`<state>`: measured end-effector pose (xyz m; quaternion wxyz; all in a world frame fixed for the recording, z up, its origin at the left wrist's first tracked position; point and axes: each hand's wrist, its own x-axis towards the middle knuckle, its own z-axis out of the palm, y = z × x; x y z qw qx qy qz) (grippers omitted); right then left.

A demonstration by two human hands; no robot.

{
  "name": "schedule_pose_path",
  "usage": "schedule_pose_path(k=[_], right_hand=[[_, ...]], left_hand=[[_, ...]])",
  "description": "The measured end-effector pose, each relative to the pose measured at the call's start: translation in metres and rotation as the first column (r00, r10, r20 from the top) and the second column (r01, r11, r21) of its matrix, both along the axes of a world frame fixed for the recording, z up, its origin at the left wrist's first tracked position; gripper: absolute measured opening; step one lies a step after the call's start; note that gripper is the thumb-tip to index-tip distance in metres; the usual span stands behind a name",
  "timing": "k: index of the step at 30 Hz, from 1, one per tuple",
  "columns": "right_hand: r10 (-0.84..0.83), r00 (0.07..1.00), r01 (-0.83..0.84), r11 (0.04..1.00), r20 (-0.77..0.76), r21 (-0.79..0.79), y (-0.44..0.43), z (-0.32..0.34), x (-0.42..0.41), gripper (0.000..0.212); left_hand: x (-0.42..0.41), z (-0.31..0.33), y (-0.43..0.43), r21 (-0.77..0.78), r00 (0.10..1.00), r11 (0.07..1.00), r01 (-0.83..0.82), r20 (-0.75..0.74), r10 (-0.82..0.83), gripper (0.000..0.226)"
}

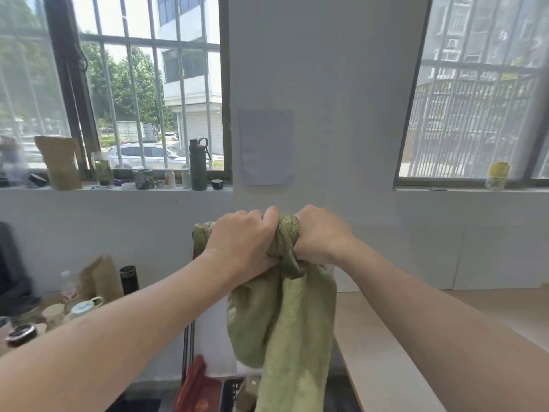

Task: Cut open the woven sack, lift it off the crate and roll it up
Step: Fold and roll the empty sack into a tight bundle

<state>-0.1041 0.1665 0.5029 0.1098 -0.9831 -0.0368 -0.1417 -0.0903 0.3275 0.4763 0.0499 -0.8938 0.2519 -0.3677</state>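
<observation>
Clenching both your left hand and right hand around the bunched top of the green sack held high before the far wall, you are risking its loose tail snagging the dark crate below.

sack bottom cut off, crate mostly hidden

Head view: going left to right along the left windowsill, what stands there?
Brown paper bag → tall glass jar → patterned lidded jar → white bottle with orange label → small white bottle → dark green flask → small black cup.
</observation>
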Motion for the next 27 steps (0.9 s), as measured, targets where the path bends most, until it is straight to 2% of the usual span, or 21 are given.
schedule_pose_path(k=[8,12,14,16,18,22,25,27], right_hand=[[0.195,0.979,-0.197,0.980,0.067,0.030,-0.013,0.001,-0.002,0.030],[0.246,0.968,-0.248,0.967,0.045,0.050,-0.018,0.004,-0.004,0.065],[0.239,0.970,-0.238,0.971,0.054,-0.024,-0.018,0.006,-0.006,0.083],[0.201,0.971,-0.176,0.967,0.129,-0.183,-0.016,0.005,-0.005,0.090],[0.167,0.960,-0.101,0.954,0.223,-0.281,-0.015,0.002,-0.002,0.082],[0.113,0.921,0.005,0.953,0.372,-0.303,-0.012,0.001,-0.003,0.036],[0.085,0.921,0.046,0.945,0.380,-0.323,-0.010,0.000,-0.005,0.019],[0.084,0.927,0.038,0.948,0.365,-0.315,-0.009,-0.002,-0.004,0.014]], left_hand=[[0.010,0.016,0.003,-0.037,0.989,0.999,-0.007,-0.145,0.002,0.033],[0.017,0.023,0.005,-0.094,0.977,0.995,-0.016,-0.214,-0.005,0.030],[0.020,0.026,0.006,-0.131,0.970,0.991,-0.002,-0.242,-0.030,0.027],[0.020,0.032,0.005,-0.170,0.946,0.985,0.012,-0.317,-0.066,0.022],[0.021,0.038,0.005,-0.205,0.894,0.978,0.043,-0.428,-0.129,0.019],[0.023,0.044,0.006,-0.341,0.740,0.930,0.139,-0.588,-0.327,0.023],[0.020,0.047,0.008,-0.415,0.613,0.891,0.182,-0.660,-0.433,0.023],[0.017,0.046,0.010,-0.429,0.575,0.882,0.195,-0.679,-0.457,0.026]])
